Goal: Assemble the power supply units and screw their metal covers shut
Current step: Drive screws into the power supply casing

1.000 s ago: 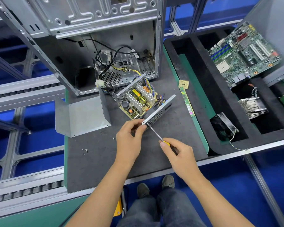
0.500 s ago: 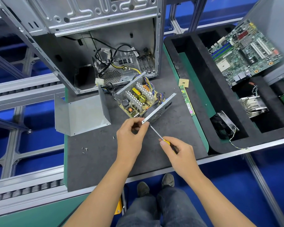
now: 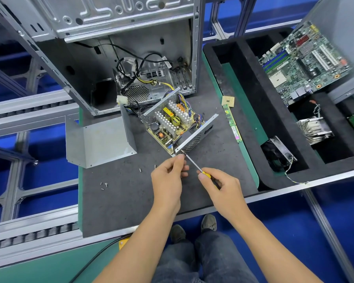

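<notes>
Since the earlier frames little has moved: both hands have stayed at the near corner of the open power supply unit [image 3: 172,123], and the view has only drifted slightly. The left hand [image 3: 168,178] has its fingers curled, thumb and forefinger tips pinched against the unit's lower corner where the screwdriver [image 3: 192,163] tip meets it; whether a screw sits under them cannot be told. The right hand [image 3: 219,186] grips the yellow handle, its thin steel shaft slanting up-left to that corner.

The unit sits in the middle of the frame on a dark, matte, slightly grainy mat [image 3: 114,201]. It is an open box of perforated sheet metal, its circuit board bare, with ribbed aluminium heatsinks, yellow blocks and a copper coil. Its folded grey metal cover [image 3: 100,141], smooth and L-shaped, lies just left, apart from it. A few small screws [image 3: 103,185] lie loose on the mat at lower left, and two more nearer the left hand.

Behind, at upper centre, stands a bare steel computer case [image 3: 102,48] with tangled cables. At right, a black foam tray [image 3: 251,111] with deep rectangular wells holds a green motherboard [image 3: 302,60], a finned heatsink [image 3: 313,127] and a fan [image 3: 278,154]. Open mat remains between the hands and the near edge.
</notes>
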`<state>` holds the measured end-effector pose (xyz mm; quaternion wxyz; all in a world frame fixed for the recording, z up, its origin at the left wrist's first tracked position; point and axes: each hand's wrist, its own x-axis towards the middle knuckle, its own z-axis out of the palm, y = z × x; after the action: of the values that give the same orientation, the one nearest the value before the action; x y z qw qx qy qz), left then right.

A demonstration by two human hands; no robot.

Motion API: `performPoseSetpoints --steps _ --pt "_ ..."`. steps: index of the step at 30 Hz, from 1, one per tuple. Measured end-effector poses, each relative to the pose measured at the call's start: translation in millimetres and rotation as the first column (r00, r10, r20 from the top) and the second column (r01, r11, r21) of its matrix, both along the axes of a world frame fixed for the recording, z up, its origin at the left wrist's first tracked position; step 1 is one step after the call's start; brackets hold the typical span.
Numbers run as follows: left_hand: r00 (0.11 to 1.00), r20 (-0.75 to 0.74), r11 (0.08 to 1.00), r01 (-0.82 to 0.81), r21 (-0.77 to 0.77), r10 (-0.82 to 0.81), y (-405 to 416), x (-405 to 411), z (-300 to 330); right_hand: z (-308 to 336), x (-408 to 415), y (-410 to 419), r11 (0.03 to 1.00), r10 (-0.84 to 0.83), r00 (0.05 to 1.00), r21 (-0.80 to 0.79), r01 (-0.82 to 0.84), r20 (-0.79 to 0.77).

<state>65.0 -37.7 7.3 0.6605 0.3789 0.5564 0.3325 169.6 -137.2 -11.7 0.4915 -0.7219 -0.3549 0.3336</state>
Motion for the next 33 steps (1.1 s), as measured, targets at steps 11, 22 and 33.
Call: performPoseSetpoints --steps 11,22,33 --pt "0.952 -0.305 0.823 0.173 0.541 0.0 14.9 -13.9 -2.2 1.3 0.7 -0.6 0.998 -0.002 0.998 -0.063 -0.002 -0.06" --pt "0.923 -0.383 0.728 0.291 0.621 -0.043 20.3 -12.4 -4.9 22.8 1.3 -0.4 0.989 0.036 0.997 -0.141 -0.044 -0.062" --pt "0.926 -0.375 0.725 0.28 0.63 -0.031 19.2 -12.0 -4.5 38.6 -2.3 0.3 0.986 -0.007 0.989 -0.167 -0.017 -0.147"
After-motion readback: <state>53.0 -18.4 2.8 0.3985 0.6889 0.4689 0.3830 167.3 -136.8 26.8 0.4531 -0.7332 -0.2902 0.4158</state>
